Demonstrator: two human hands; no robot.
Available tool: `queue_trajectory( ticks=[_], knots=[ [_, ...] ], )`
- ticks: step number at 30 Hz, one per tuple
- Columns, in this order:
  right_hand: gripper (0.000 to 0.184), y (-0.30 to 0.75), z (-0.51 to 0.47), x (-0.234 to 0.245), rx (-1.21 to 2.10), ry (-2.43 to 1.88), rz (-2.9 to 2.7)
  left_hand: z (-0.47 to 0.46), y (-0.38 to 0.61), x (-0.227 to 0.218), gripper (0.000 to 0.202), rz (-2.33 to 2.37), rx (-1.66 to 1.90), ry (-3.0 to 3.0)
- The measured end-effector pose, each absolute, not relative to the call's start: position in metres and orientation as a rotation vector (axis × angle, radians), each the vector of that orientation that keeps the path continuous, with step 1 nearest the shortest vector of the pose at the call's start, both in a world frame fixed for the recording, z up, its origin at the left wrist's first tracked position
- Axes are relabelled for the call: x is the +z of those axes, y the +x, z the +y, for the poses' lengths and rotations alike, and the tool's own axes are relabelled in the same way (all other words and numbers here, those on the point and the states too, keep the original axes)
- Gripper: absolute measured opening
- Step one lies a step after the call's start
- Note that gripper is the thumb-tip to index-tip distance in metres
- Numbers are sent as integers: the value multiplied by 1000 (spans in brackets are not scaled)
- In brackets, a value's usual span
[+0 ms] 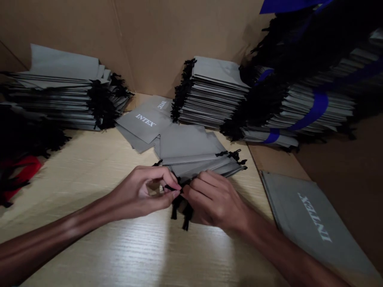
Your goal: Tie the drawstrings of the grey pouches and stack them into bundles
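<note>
My left hand [151, 191] is closed, thumb and fingertips pinching a black cord. Right beside it, my right hand [214, 197] has its fingers curled in on the same cord, and the two sets of fingertips nearly meet. Loose black cord ends [187, 217] hang below the fingers. Behind the hands lie several flat grey pouches [185, 141] with black cords at their corners. My fingers hide the knot or join of the cord, if there is one.
Stacks of grey pouches stand at the left [56, 97] and the back middle [212, 95]. Blue bands [318, 109] wrap bundles at the right. Pouches printed INTEX [140, 127] lie behind, and another grey INTEX piece [293, 199] lies at right. Cardboard walls [179, 36] rise behind.
</note>
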State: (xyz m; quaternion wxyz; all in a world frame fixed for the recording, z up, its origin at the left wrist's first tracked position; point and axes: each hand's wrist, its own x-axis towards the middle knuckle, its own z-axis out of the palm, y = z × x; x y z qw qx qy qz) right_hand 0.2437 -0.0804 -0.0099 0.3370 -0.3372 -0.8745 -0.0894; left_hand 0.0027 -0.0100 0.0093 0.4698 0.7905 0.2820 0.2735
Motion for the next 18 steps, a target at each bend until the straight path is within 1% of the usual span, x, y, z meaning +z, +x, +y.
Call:
queue_trajectory(
  ticks=[5, 12, 16, 18],
  knots=[
    [27, 240, -84, -13, -242, -870, -2235, -7, -1, 6, 13, 794, 592, 1796],
    [19, 242, -80, -14, -224, -910, -2224, -7, 0, 10, 8, 825, 618, 1812],
    [13, 247, -81, -6, -102, -919, -2192, -4, 1, 13, 15, 852, 750, 1725],
    [9, 250, -84, 0, -24, -946, -2139, -2, 2, 12, 14, 850, 868, 1707]
  ],
)
